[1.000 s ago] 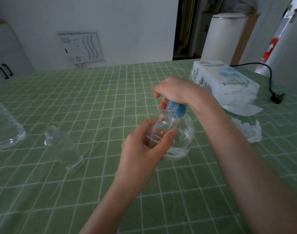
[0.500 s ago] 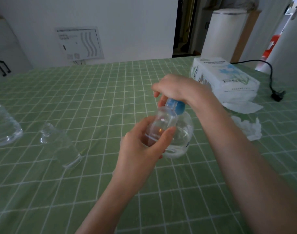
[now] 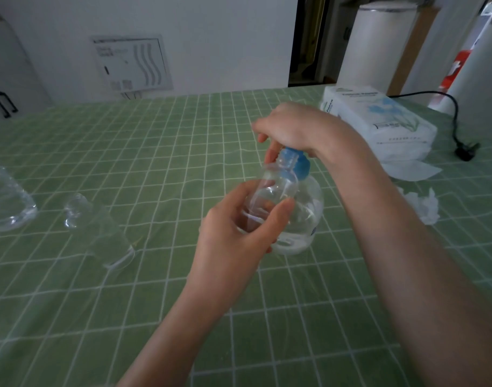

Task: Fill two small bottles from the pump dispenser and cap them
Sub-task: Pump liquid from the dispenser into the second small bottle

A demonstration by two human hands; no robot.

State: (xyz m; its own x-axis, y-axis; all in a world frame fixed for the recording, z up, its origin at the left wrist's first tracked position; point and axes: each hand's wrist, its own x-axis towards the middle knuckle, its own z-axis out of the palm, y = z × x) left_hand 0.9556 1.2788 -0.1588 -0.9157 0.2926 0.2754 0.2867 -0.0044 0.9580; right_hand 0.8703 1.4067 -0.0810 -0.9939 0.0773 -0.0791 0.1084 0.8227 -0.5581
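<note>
My left hand [image 3: 239, 236] grips a small clear bottle [image 3: 278, 185], its open neck tilted up against the blue pump head [image 3: 297, 163] of a round clear dispenser [image 3: 309, 219] that stands on the table. Some clear liquid sits in the small bottle. My right hand [image 3: 292, 127] rests on top of the blue pump, fingers curled over it. A second small clear bottle [image 3: 96, 227] lies on its side to the left, without a cap that I can see.
A green checked cloth [image 3: 155, 303] covers the table. At the left edge stands a large clear plastic bottle [image 3: 7, 196]. At the right lie a white tissue pack [image 3: 379, 121], crumpled tissue [image 3: 423, 205] and a black power cord [image 3: 460, 135].
Both hands have stayed on the bottle and the pump; the small bottle has tilted slightly and its neck now shows more in front of the blue pump head.
</note>
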